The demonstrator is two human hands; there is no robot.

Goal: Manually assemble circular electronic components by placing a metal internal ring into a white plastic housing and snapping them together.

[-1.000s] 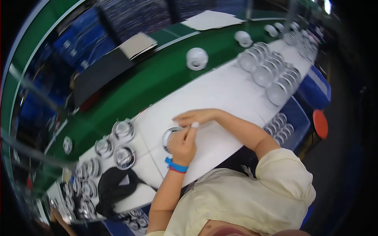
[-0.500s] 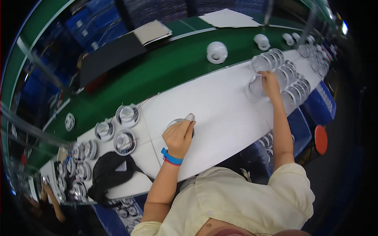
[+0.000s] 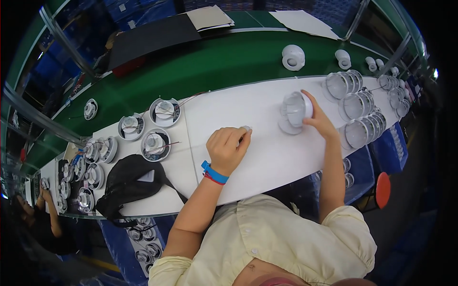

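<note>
My right hand [image 3: 322, 123] grips the rim of a round, translucent white plastic cup [image 3: 295, 110], tilted on its side above the white worktop [image 3: 257, 167]. To the left, my left hand [image 3: 226, 150] is closed over the worktop, with a blue wristband below it. A small pale tip shows at its thumb and forefinger; what the fingers hold, if anything, is hidden. Beyond my right hand lie rows of nested clear cups [image 3: 357, 133]. Left of my left hand sit several white round units with wires [image 3: 156, 144].
A black cloth bag [image 3: 131, 183] lies at the worktop's front left. White rounded housings [image 3: 293, 58] stand on the green conveyor belt [image 3: 229, 62] behind. Blue crates [image 3: 358, 174] and a red stool [image 3: 383, 189] are at the right. Another person [image 3: 45, 219] works at the far left.
My right hand has come left, away from the cup rows, bringing one translucent cup with it. The round thing seen under my left hand earlier no longer shows there. The whole view has shifted.
</note>
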